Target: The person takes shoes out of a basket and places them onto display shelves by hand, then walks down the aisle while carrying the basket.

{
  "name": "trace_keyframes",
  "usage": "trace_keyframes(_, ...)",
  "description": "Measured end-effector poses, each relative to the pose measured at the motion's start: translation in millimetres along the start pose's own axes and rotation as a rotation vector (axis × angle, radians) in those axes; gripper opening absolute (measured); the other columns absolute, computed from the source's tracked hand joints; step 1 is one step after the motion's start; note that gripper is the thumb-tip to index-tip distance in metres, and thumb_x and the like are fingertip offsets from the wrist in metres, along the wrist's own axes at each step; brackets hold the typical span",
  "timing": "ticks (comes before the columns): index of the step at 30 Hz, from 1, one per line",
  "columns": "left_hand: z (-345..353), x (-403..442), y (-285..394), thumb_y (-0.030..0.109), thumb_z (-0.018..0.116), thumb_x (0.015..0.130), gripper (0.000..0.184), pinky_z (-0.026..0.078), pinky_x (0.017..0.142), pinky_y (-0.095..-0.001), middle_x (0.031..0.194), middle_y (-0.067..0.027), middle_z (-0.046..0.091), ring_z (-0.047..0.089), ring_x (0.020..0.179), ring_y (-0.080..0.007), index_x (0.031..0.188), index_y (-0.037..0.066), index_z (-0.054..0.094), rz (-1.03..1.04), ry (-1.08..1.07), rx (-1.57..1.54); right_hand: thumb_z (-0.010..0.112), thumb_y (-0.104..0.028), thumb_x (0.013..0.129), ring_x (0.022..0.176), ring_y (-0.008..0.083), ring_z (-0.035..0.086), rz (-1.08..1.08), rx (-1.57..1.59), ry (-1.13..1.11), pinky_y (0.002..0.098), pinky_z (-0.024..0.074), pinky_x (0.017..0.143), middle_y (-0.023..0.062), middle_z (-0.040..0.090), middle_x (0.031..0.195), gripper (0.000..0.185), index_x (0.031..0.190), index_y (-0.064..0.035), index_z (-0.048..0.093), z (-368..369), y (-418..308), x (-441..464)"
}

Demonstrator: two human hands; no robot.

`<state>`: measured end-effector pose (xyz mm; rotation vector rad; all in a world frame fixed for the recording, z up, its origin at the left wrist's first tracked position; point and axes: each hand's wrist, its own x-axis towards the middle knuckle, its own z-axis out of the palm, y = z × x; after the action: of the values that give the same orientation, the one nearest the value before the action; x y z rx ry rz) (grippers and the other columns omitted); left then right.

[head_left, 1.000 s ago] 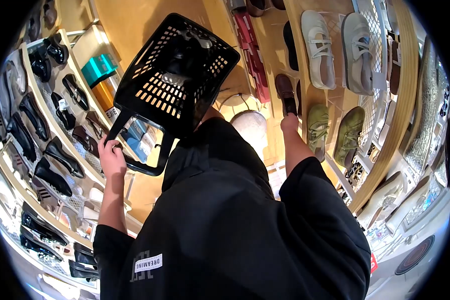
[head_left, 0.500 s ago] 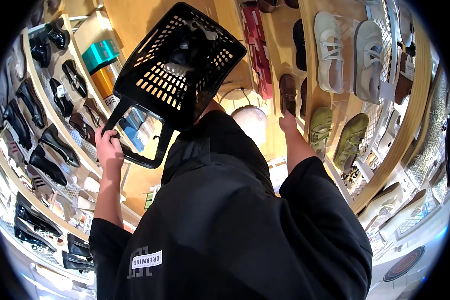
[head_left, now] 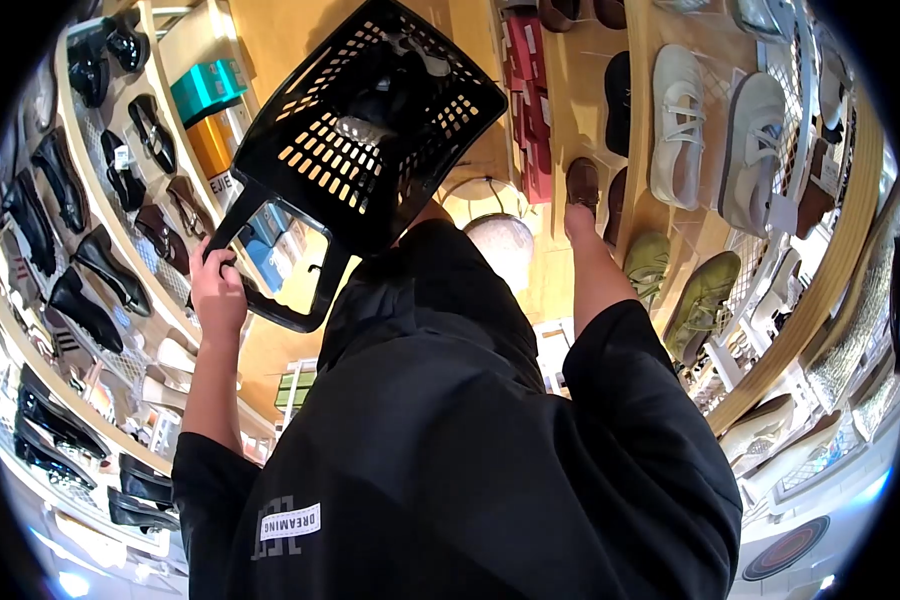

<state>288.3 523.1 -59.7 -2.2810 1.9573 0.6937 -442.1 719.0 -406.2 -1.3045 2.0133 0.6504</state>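
Observation:
My left hand [head_left: 218, 285] is closed around the handle of a black plastic shopping basket [head_left: 305, 210], which hangs tilted in front of my legs. Inside the basket lie dark items [head_left: 380, 85], partly in clear wrapping; their kind is too dark to make out. To the right, my right hand [head_left: 580, 222] grips the near end of a brown shoe [head_left: 583, 182] by the right-hand shelf; its fingers are partly hidden. Another brown shoe [head_left: 616, 205] and a black shoe [head_left: 618, 100] lie beside it. Close by on the shelf are green lace-up shoes [head_left: 705, 300].
Shelves of black shoes [head_left: 60, 190] line my left, with a teal box [head_left: 207, 90] and an orange box [head_left: 208, 145]. Pale shoes [head_left: 680, 130] sit on the right shelf with its wooden edge [head_left: 820, 300]. Red boxes [head_left: 527, 100] and a round pale stool-like object [head_left: 500, 250] stand ahead.
My right hand has moved slightly forward along the brown shoe, which now looks shorter from my view. The shelves shift a little in view. My left hand keeps the basket nearly in place.

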Motion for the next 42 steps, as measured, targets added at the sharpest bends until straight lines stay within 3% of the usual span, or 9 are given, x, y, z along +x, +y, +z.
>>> trace_keyframes(4, -0.3, 1.3, 1.5, 0.005, 0.057, 0.089, 0.017, 0.057, 0.086, -0.0433, 0.144, -0.0198, 0.060, 0.070, 0.106, -0.0389, 0.100, 0.007, 0.070, -0.005, 0.033, 0.018, 0.051, -0.013, 0.097, 0.098, 0.0402, 0.074, 0.212, 0.516, 0.077, 0.0521, 0.0589, 0.085, 0.0227, 0.075, 0.105, 0.027, 0.101, -0.0014, 0.075, 1.6, -10.9, 8.8)
trace_keyframes(10, 0.7, 1.6, 1.8, 0.004, 0.056, 0.088, 0.019, 0.056, 0.091, -0.0446, 0.143, -0.0202, 0.060, 0.068, 0.111, -0.0397, 0.100, 0.007, 0.071, -0.015, 0.038, -0.012, 0.051, -0.009, 0.096, 0.096, 0.0418, 0.074, -0.084, -0.100, 0.127, 0.0518, 0.0592, 0.083, 0.0236, 0.074, 0.105, 0.024, 0.097, -0.0016, 0.074, -49.2, -35.8, -27.1)
trace_keyframes(12, -1.2, 2.1, 3.8, 0.004, 0.056, 0.088, 0.019, 0.056, 0.092, -0.0447, 0.143, -0.0202, 0.060, 0.068, 0.112, -0.0399, 0.100, 0.006, 0.071, -0.028, 0.026, -0.017, 0.047, -0.023, 0.102, 0.098, 0.0341, 0.067, 0.181, 0.349, 0.035, 0.0425, 0.0503, 0.088, 0.0192, 0.072, 0.104, 0.034, 0.103, 0.0011, 0.072, -36.6, -32.8, -24.2)
trace_keyframes(14, -1.4, 5.4, 4.5, 0.004, 0.056, 0.088, 0.019, 0.055, 0.093, -0.0447, 0.143, -0.0202, 0.060, 0.068, 0.112, -0.0401, 0.100, 0.006, 0.071, -0.038, 0.016, -0.020, 0.048, -0.024, 0.102, 0.098, 0.0335, 0.067, 0.121, 0.303, 0.078, 0.0426, 0.0503, 0.089, 0.0183, 0.072, 0.104, 0.035, 0.106, 0.0008, 0.072, -43.9, -40.2, -26.0)
trace_keyframes(16, 0.2, 2.6, 0.8, 0.005, 0.056, 0.089, 0.019, 0.055, 0.094, -0.0448, 0.143, -0.0202, 0.060, 0.067, 0.113, -0.0410, 0.099, 0.006, 0.071, 0.048, 0.065, -0.001, 0.056, -0.018, 0.096, 0.111, 0.0446, 0.070, 0.435, 0.928, 0.175, 0.0496, 0.0553, 0.097, 0.0274, 0.072, 0.120, 0.031, 0.112, 0.0003, 0.075, -96.8, -92.3, -60.6)
trace_keyframes(22, -4.3, 8.2, 5.3, 0.006, 0.057, 0.090, 0.012, 0.055, 0.097, -0.0465, 0.144, -0.0195, 0.059, 0.066, 0.115, -0.0403, 0.091, 0.003, 0.068, -0.055, -0.014, 0.053, 0.072, -0.031, 0.092, 0.123, 0.0380, 0.067, 0.314, 0.557, 0.098, 0.0432, 0.0512, 0.105, 0.0266, 0.070, 0.129, 0.051, 0.132, -0.0013, 0.070, -117.4, -149.0, -104.7)
trace_keyframes(34, -9.3, -12.9, 30.2, 0.016, 0.058, 0.091, 0.013, 0.056, 0.091, -0.0502, 0.152, -0.0133, 0.055, 0.069, 0.106, -0.0404, 0.089, 0.005, 0.066, -0.234, -0.070, -0.014, 0.071, -0.030, 0.093, 0.131, 0.0413, 0.058, -0.112, 0.440, -0.029, 0.0459, 0.0456, 0.113, 0.0248, 0.059, 0.137, 0.046, 0.134, -0.0114, 0.067, -213.0, -198.3, -169.6)
trace_keyframes(40, 7.3, -45.5, 36.2, 0.021, 0.057, 0.093, 0.022, 0.056, 0.096, -0.0507, 0.152, -0.0164, 0.053, 0.069, 0.109, -0.0421, 0.103, 0.007, 0.070, -0.286, -0.072, -0.059, 0.067, -0.024, 0.095, 0.104, 0.0286, 0.070, -0.156, 0.433, -0.081, 0.0375, 0.0527, 0.094, 0.0198, 0.074, 0.109, 0.042, 0.129, 0.0004, 0.069, -229.8, -191.7, -157.0)
trace_keyframes(42, 6.2, -48.6, 39.2, 0.022, 0.056, 0.094, 0.023, 0.056, 0.096, -0.0503, 0.151, -0.0185, 0.053, 0.069, 0.109, -0.0423, 0.104, 0.006, 0.070, -0.286, -0.079, -0.028, 0.068, -0.027, 0.094, 0.111, 0.0336, 0.069, -0.156, 0.467, -0.083, 0.0403, 0.0529, 0.098, 0.0221, 0.073, 0.116, 0.044, 0.130, -0.0025, 0.069, -241.9, -196.4, -158.0)
